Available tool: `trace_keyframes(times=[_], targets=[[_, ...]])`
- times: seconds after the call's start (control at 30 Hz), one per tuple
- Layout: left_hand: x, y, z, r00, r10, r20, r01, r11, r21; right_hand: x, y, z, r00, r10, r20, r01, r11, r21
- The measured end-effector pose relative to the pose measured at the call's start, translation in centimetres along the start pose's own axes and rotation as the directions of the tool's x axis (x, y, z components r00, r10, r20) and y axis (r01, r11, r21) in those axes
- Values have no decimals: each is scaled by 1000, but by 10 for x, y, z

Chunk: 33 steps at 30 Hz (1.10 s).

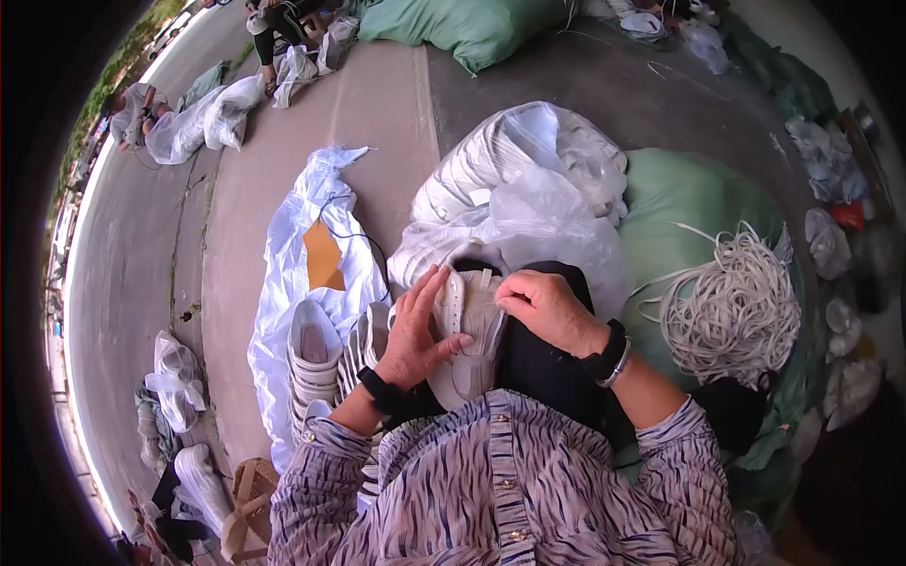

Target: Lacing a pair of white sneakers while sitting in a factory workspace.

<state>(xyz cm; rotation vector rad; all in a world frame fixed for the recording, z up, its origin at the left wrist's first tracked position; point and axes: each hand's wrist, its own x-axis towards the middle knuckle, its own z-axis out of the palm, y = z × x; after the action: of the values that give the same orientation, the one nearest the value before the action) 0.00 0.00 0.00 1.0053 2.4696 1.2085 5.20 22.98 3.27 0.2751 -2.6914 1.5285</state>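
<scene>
On my dark-clad lap lies an off-white lace-up shoe [469, 368], with its eyelet edge and pale tongue showing. My left hand [411, 330] grips the shoe at its left side, thumb pressed on the upper and fingers along the eyelet edge. At the opposite side of the opening is my right hand [557, 309], its thumb and forefinger pinched together; what lies between them is too small to make out. To my right a large tangle of off-white shoelaces [731, 307] rests on a green sack [675, 203].
Stacked pale shoes [311, 354] stand left of my lap on a white plastic sheet [283, 245] bearing an orange-brown piece [324, 257]. Ahead sits an open clear bag of shoes [557, 212]. Farther off are a big green sack [462, 24] and people seated among bags.
</scene>
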Motion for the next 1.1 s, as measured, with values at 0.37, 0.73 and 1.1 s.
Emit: trace_keyframes(times=[0.37,0.73,1.1], targets=[[-6,21,1,998,-36,47,35,999,26,-50,-21,34,985,169,-15,-170,981,-99],[-11,28,6,995,-94,-27,95,994,49,-50,-11,56,985,135,-104,-144,986,-86],[-13,21,5,998,-54,-35,56,997,57,-53,-19,71,967,157,-200,-193,965,-176]])
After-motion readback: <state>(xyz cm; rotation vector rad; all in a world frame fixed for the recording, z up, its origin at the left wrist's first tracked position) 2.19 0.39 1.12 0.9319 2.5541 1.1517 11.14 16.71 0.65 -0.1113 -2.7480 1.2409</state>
